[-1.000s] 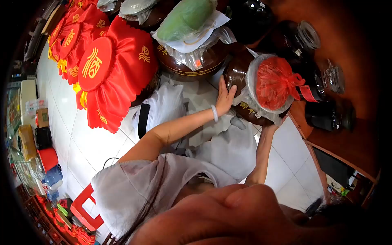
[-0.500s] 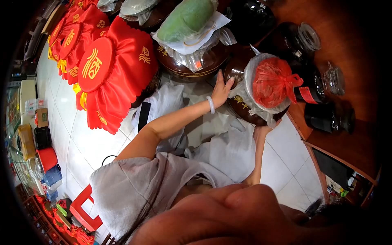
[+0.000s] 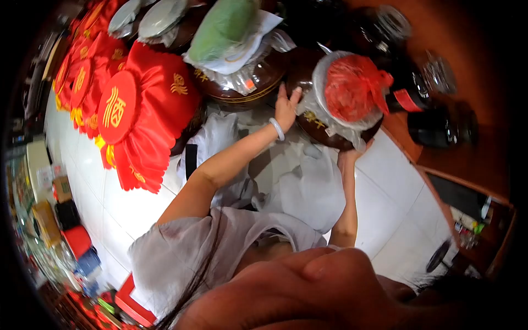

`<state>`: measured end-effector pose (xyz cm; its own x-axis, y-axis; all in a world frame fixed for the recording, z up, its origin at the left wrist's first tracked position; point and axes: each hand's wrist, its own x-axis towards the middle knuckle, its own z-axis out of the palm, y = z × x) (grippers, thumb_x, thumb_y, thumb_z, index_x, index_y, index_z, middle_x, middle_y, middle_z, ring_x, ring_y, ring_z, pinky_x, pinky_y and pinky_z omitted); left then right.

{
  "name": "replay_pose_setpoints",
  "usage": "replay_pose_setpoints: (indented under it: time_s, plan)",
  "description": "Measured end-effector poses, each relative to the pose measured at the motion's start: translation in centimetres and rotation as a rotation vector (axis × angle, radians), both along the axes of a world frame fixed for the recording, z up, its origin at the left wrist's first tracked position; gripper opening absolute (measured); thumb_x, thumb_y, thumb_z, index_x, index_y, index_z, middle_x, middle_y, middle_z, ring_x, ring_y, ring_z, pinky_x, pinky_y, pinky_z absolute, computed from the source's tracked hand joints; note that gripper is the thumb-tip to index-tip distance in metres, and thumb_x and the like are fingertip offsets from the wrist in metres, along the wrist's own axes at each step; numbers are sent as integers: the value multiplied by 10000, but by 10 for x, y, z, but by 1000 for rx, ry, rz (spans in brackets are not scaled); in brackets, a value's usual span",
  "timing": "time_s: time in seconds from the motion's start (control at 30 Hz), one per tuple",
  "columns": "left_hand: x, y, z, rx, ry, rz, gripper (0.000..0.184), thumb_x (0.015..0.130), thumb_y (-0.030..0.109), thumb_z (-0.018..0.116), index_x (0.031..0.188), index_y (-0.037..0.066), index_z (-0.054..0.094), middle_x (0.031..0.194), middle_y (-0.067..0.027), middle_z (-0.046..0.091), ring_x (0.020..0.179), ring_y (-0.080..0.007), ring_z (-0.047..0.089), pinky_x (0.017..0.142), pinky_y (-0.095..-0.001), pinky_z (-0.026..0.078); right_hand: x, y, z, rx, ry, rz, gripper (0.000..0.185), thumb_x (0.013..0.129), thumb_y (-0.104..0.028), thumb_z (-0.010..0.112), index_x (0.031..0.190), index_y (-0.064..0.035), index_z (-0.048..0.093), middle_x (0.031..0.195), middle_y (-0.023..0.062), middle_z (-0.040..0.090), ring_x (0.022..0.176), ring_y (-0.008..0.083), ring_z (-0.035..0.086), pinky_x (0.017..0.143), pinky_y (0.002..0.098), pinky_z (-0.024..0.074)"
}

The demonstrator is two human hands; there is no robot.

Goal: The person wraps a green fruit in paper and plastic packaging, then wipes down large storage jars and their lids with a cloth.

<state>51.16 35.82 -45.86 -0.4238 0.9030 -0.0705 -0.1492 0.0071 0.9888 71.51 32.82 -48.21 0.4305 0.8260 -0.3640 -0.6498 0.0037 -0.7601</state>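
A round dark brown jar (image 3: 319, 127) with gold characters stands between my hands. Clear plastic and a knotted red plastic bag (image 3: 355, 88) cover its top. My left hand (image 3: 286, 111), with a pale bracelet at the wrist, presses on the jar's left side, fingers stretched up along it. On the near right side, low on the jar, my right hand (image 3: 352, 156) grips it; its fingers are partly hidden. Left of this jar is another brown jar (image 3: 242, 98), topped by a white sheet and a green plastic-wrapped bundle (image 3: 224, 30).
Jars under red cloths (image 3: 146, 104) with gold characters line the left. Dark glass jars (image 3: 440, 127) stand on the reddish wooden surface (image 3: 467, 169) at right. More covered jars (image 3: 163, 19) are at the top. Boxes and a red stool (image 3: 133, 302) lie at lower left.
The jar has turned between my hands, its gold characters shifting toward my left hand. Both hands have stayed on it. The whole view has shifted slightly.
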Motion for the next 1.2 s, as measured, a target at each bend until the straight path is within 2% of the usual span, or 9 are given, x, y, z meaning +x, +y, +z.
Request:
replay_pose_setpoints:
  time_s: [0.2,0.3,0.37,0.43,0.47,0.53,0.63,0.87,1.2]
  plan:
    - [-4,7,-38,-86,98,-2,760,820,390,533,1244,-156,217,1193,-203,417,1069,-209,423,909,-259,324,15,7,-36,94,205,36,468,876,-479,297,1225,-177,377,1211,24,427,1108,192,408,915,320,353]
    - [-7,5,-33,-61,202,-23,752,824,404,518,1236,-158,237,1200,-222,411,1081,-221,416,925,-264,307,13,9,-31,60,13,-149,510,865,-434,396,1205,-54,413,1162,42,473,1062,200,433,921,316,324]
    - [-14,4,-29,-19,128,-71,602,827,336,532,1175,-124,358,1182,-223,436,1091,-266,419,939,-303,300,35,0,-30,-46,-255,15,529,876,-392,414,1216,12,391,1220,76,431,1079,195,417,927,309,309]
    - [-23,-13,0,52,193,-27,554,825,317,541,1152,-103,386,1159,-211,448,1063,-253,432,925,-317,310,39,-15,5,-36,-624,-174,397,825,-260,538,1130,-11,480,1176,102,454,1053,222,434,915,332,316]
    - [-27,-24,11,197,303,-61,518,811,278,563,1148,-79,398,1142,-196,457,1054,-263,434,926,-333,311,38,-25,26,-37,-611,-200,397,825,-260,538,1130,-11,480,1176,102,454,1053,222,434,915,332,316]
    - [-22,-41,59,505,810,-221,404,707,158,650,1049,6,498,1084,-141,482,1012,-281,448,888,-360,334,34,-48,62,312,-1529,-82,331,707,-136,649,1010,-54,544,1116,111,474,1010,251,458,889,364,332]
    - [-10,-38,67,867,1175,-491,311,634,93,679,925,75,572,964,-85,508,921,-275,471,830,-398,337,10,-43,80,606,-1860,235,308,628,-109,687,911,-90,564,986,89,505,914,250,484,826,379,357]
    - [-8,-10,63,932,1368,-494,191,640,85,645,825,117,605,832,-43,497,795,-235,464,750,-376,319,15,-9,75,670,-1723,194,78,671,-134,653,723,-89,617,715,10,517,745,190,495,730,333,357]
    - [-1,-9,61,940,1197,-465,174,615,30,660,777,72,613,808,-72,496,805,-263,463,750,-369,341,19,-8,72,509,-1595,322,96,701,-218,635,709,-125,658,726,-18,536,767,162,486,765,329,325]
